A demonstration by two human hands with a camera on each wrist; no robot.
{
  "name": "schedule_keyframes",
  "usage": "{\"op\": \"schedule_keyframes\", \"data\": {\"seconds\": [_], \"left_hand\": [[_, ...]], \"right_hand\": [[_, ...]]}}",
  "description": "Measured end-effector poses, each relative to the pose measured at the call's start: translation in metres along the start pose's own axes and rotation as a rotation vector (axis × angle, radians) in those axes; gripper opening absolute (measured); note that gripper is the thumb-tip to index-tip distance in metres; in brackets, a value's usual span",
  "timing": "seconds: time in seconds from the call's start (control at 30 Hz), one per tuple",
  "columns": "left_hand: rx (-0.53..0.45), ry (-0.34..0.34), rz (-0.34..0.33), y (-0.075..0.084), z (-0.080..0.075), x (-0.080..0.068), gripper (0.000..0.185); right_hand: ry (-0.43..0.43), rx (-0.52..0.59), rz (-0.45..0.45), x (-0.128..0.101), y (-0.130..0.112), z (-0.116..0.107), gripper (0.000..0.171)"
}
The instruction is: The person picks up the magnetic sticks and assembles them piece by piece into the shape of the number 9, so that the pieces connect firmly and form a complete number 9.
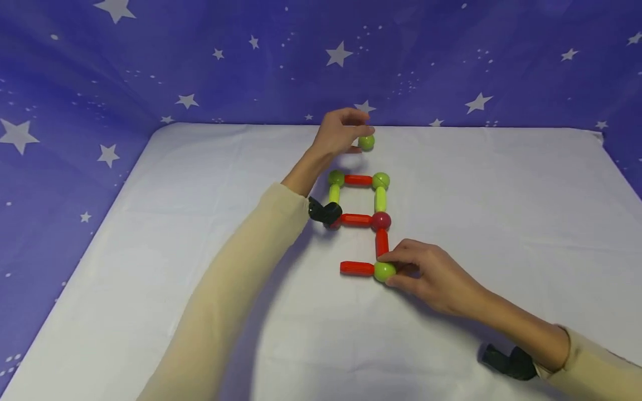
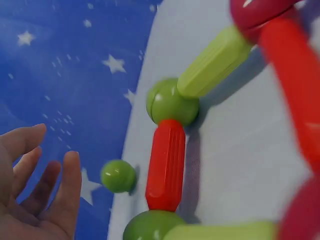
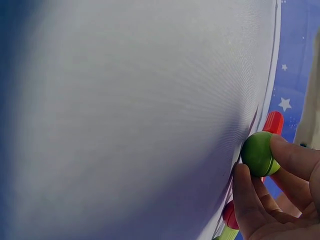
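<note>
My right hand (image 1: 441,278) pinches a green ball (image 3: 259,154) between thumb and fingers, at the near corner of a structure of sticks and balls. From that ball one red stick (image 1: 357,269) points left, and another red stick (image 1: 382,243) runs back to a dark red ball (image 1: 381,220). Behind it, red and yellow-green sticks and balls form a square. My left hand (image 1: 342,132) is over the far table edge beside a loose green ball (image 2: 118,176). Its fingers are loosely bent and apart from the ball in the left wrist view.
A white cloth (image 1: 476,195) covers the table. Behind and at the sides hangs a blue star-patterned sheet (image 1: 401,50). Black wrist straps (image 1: 326,211) show at both sleeves, the left one covering part of the square's near left corner.
</note>
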State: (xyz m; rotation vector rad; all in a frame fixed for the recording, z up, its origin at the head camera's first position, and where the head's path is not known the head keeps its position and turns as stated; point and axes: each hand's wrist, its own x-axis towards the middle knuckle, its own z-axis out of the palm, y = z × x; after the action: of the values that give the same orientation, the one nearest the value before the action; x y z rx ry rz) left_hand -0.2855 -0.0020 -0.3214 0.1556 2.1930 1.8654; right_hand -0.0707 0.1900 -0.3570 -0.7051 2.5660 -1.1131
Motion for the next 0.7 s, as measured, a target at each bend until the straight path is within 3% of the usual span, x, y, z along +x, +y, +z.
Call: {"op": "schedule_keyframes", "data": {"seconds": [0.27, 0.57, 0.7], "left_hand": [[0.093, 0.081, -0.083, -0.01, 0.005, 0.031, 0.047], [0.305, -0.027, -0.107, -0.027, 0.018, 0.041, 0.05], [0.404, -0.026, -0.078, -0.028, 0.023, 0.04, 0.044]], "right_hand": [[-0.001, -0.015, -0.008, 0.003, -0.001, 0.002, 0.034], [0.004, -0.018, 0.002, 0.0, 0.0, 0.001, 0.033], [0.004, -0.01, 0.0, -0.001, -0.001, 0.0, 0.034]]}}
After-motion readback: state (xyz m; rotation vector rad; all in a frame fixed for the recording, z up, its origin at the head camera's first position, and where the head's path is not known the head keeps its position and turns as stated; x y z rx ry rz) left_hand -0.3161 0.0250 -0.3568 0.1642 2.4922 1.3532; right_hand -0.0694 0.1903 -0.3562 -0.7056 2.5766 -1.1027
